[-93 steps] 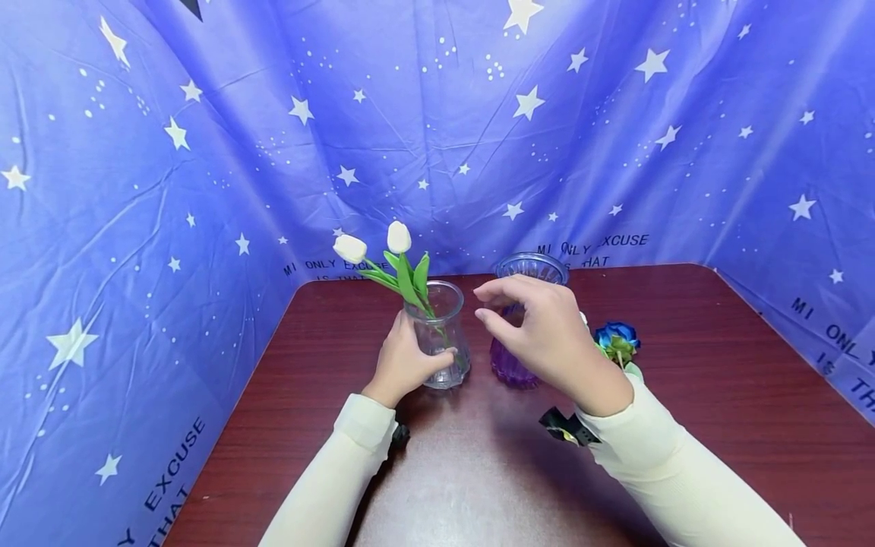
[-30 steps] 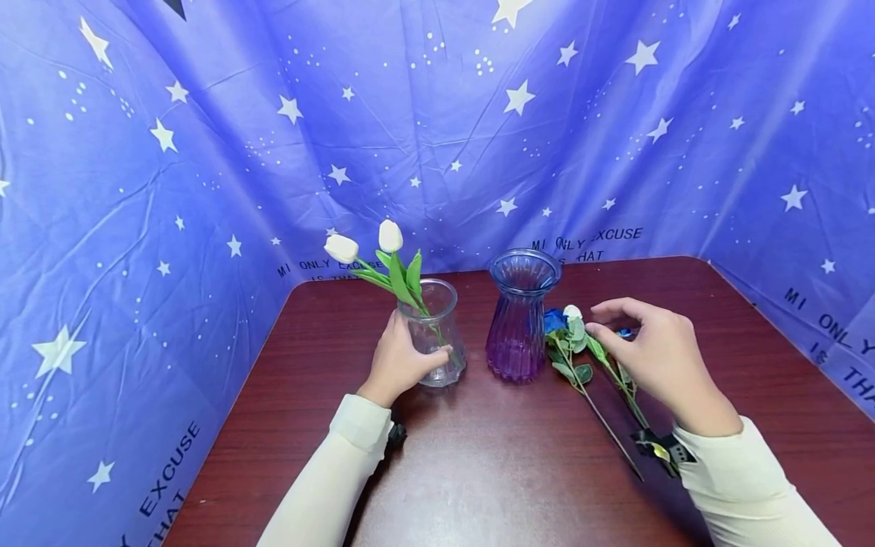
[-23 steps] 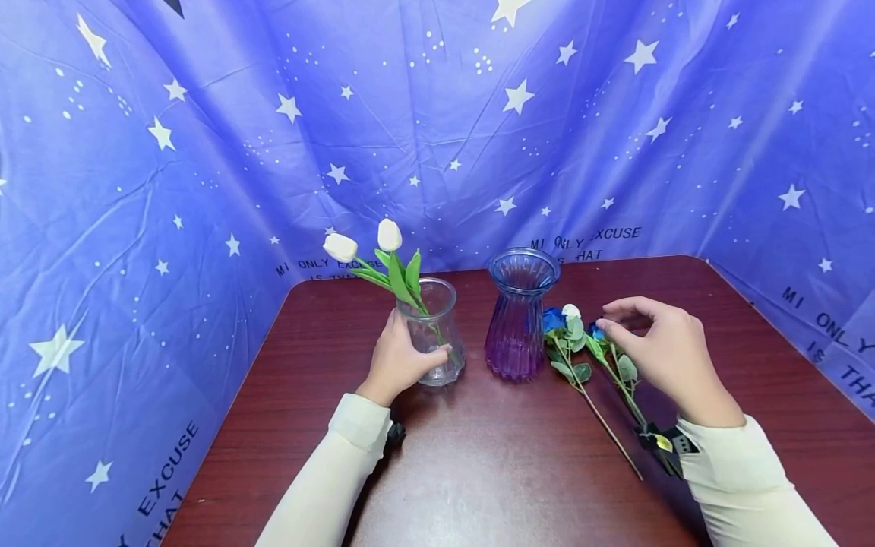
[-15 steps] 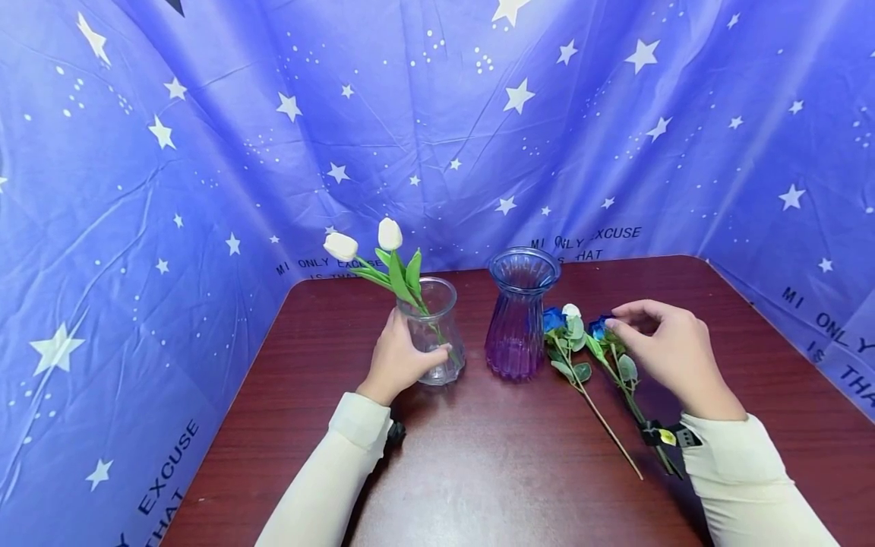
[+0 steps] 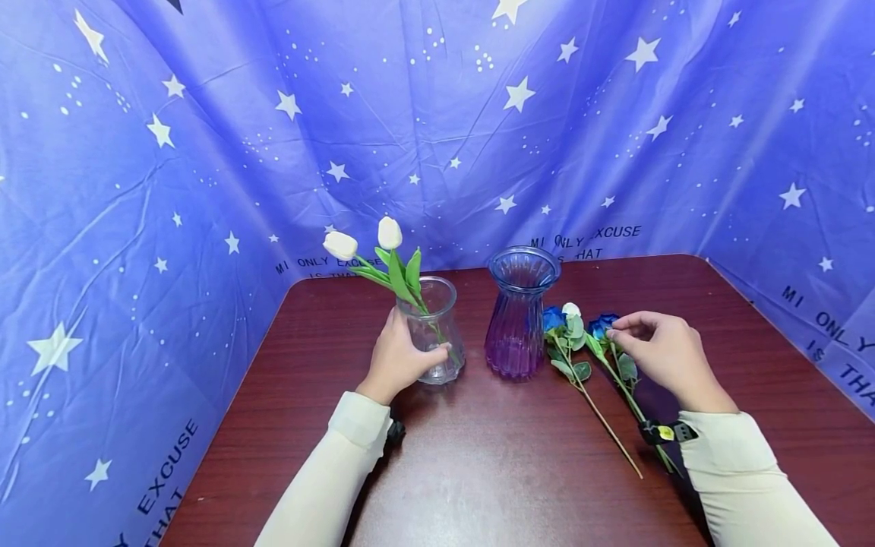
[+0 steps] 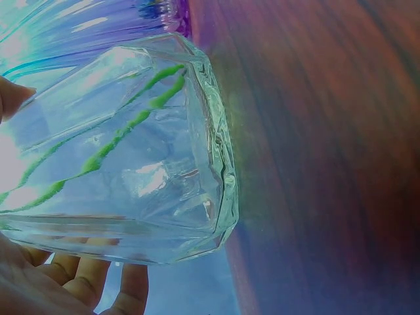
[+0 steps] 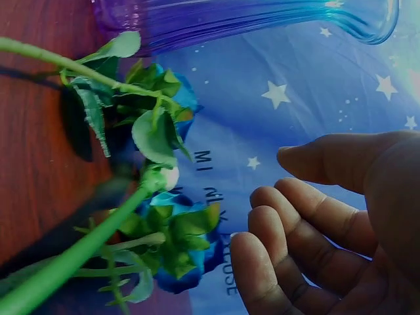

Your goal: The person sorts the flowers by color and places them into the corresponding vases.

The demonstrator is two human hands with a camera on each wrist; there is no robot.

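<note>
My left hand (image 5: 399, 358) grips a clear glass vase (image 5: 444, 366) at its side, thumb across the front and fingers behind. Two white tulips (image 5: 390, 233) lean left out of that vase, and their green stems (image 6: 121, 134) show through the glass in the left wrist view. My right hand (image 5: 666, 353) hovers by a blue rose (image 5: 604, 325) lying on the table. In the right wrist view its thumb and loosely bent fingers (image 7: 262, 230) stand apart, with nothing between them. A second blue rose (image 5: 555, 319) and a white flower (image 5: 571, 310) lie close by.
A blue and purple ribbed glass vase (image 5: 516, 334) stands upright between the clear vase and the flowers. Long flower stems (image 5: 608, 425) stretch toward the front of the dark red table (image 5: 478, 486). Starry blue cloth (image 5: 424, 114) hangs around the back and sides.
My right hand has moved right from in front of the purple vase and lowered toward the blue rose. My left hand keeps its grip on the clear vase.
</note>
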